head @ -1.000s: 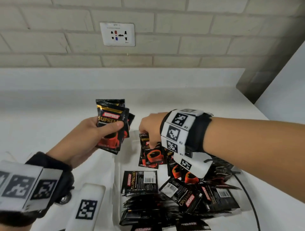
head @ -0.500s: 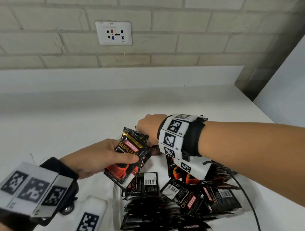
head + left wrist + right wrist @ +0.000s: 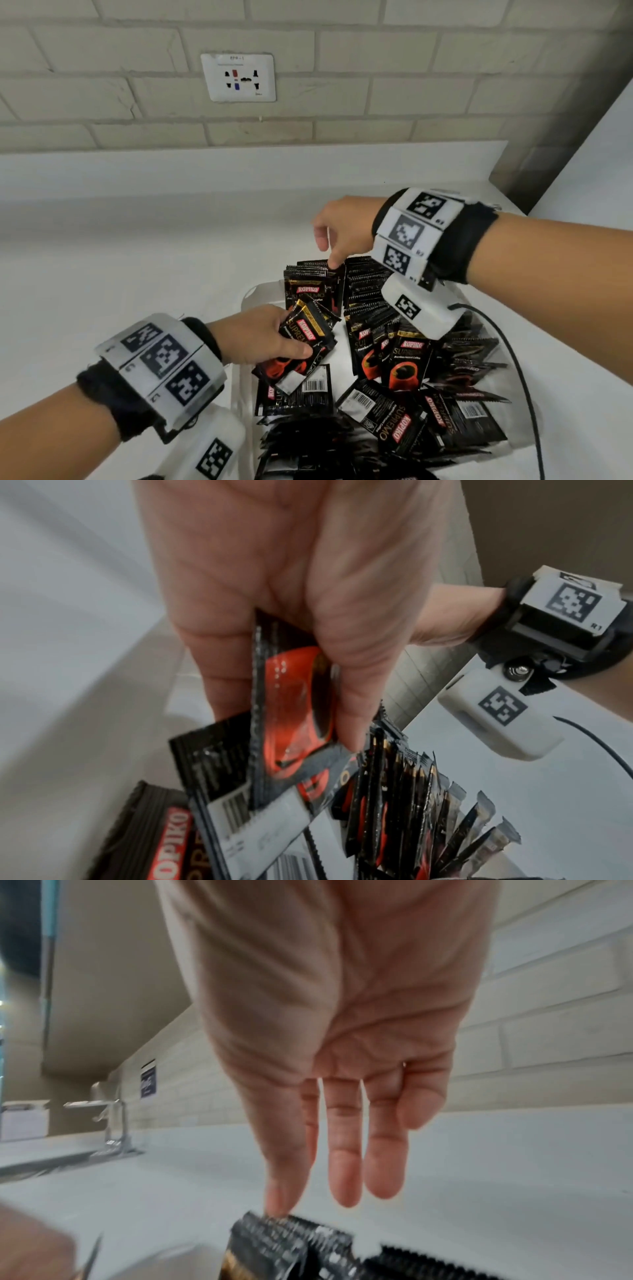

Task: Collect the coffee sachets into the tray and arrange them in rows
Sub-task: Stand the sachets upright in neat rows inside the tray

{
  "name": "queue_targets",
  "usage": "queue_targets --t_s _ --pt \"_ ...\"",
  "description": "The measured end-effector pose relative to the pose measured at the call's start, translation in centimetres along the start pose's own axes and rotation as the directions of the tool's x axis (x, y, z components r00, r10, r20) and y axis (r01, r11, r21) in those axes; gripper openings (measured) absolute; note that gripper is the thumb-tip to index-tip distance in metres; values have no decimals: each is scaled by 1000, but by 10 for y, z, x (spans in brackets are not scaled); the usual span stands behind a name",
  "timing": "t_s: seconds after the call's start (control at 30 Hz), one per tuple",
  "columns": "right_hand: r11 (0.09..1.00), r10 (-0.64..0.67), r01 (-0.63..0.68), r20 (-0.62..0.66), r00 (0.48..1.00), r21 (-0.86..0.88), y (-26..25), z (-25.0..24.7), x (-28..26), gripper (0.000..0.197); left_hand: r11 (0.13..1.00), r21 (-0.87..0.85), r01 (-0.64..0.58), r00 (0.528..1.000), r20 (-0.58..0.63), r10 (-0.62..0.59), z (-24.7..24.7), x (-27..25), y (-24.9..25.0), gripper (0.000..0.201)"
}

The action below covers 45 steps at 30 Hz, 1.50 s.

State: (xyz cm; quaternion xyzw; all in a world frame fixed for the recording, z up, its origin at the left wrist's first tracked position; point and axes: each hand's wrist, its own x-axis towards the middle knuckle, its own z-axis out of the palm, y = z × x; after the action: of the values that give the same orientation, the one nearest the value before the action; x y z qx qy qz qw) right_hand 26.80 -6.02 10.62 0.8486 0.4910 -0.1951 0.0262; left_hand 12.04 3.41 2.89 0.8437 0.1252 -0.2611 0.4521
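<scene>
So the left hand (image 3: 255, 334) has a small bunch of coffee sachets (image 3: 306, 339) pinched in its grip, thumb on the printed front and the other fingers curled behind. The left wrist view (image 3: 294, 718) shows it best: the thumb presses right over the red cup picture, and the lower ends of the sachets stick out below the grip, with a barcode panel showing on one behind. That bunch hangs tilted just above the near-left part of the clear tray (image 3: 247, 294), over a couple of loose sachets (image 3: 308, 389) lying flat with barcodes up. The right hand (image 3: 342, 228) is further back, and its grip is wide and holding nothing: fingers long and pointing down, with one fingertip (image 3: 277, 1202) touching the serrated top edge of the back row of sachets (image 3: 313, 284) that stand upright in the far end of the tray. Just right of that row there's another standing row (image 3: 371, 298), packed front to back. The near half of the tray is a messy heap (image 3: 411, 414), lying every which way, some face up, some back up. The tray sits on a white worktop (image 3: 137, 274) against a brick wall with a socket plate (image 3: 238, 77). A black cable (image 3: 513, 359) runs from the right wrist unit across the worktop.
</scene>
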Motion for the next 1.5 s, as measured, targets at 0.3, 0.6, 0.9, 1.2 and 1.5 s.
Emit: queue_targets --t_s 0.3,0.6,0.9,1.2,1.5 --pt "992 61 -41 -170 984 117 21 -15 -34 12 956 -279 -94 994 -80 75 -9 -13 3 16" --pt "733 136 -13 -127 983 680 5 23 -93 32 647 -635 -422 888 -435 152 11 -16 46 40" --pt "178 298 103 -153 942 979 13 60 -114 19 459 -781 -425 903 -398 158 48 -8 78 45" --pt "244 384 123 -212 899 962 26 71 -123 22 405 -824 -395 918 -370 143 58 -6 75 16" --pt "396 400 178 -344 850 901 19 72 -116 23 458 -742 -489 864 -483 140 59 -1 74 34"
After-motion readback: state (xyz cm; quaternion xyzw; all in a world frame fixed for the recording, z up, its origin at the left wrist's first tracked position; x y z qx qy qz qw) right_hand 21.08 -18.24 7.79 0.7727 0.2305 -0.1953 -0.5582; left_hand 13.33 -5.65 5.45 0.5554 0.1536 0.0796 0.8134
